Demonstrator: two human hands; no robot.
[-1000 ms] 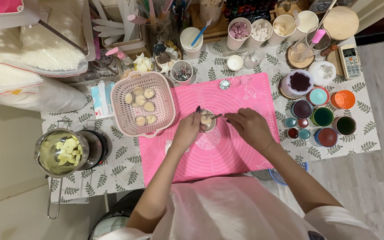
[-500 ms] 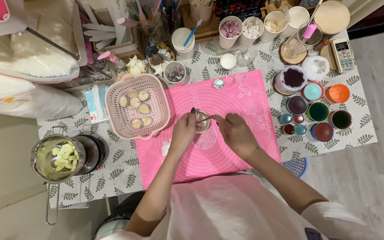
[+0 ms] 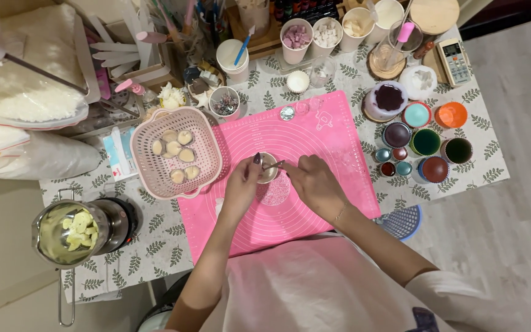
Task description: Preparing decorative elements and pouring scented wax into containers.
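Head view: my left hand (image 3: 241,186) is curled narrow around a small round cup (image 3: 268,167), thumb and fingers touching its left side, so it holds the cup steady. My right hand (image 3: 314,183) is pinched closed on a thin metal tool (image 3: 273,165); the tip goes over the cup's rim, into the pale stuff inside. Both hands are close together, w/ the cup between them.

The cup is on a pink silicone mat (image 3: 327,132), approx. at its middle, just above a round printed pattern. The mat lies on a table w/ a leaf-print cloth (image 3: 155,246). Left of the mat, overlapping its edge, stands a pink basket (image 3: 207,138) holding several pale round pieces. Further left is a metal pot (image 3: 72,230) w/ yellowish chunks inside. Right of the mat is a group of small coloured bowls (image 3: 428,141), well apart from my hands. At the far edge there are cups, tools etc.

The cup looks small and shallow; its content is light beige, partly hidden by my fingers.
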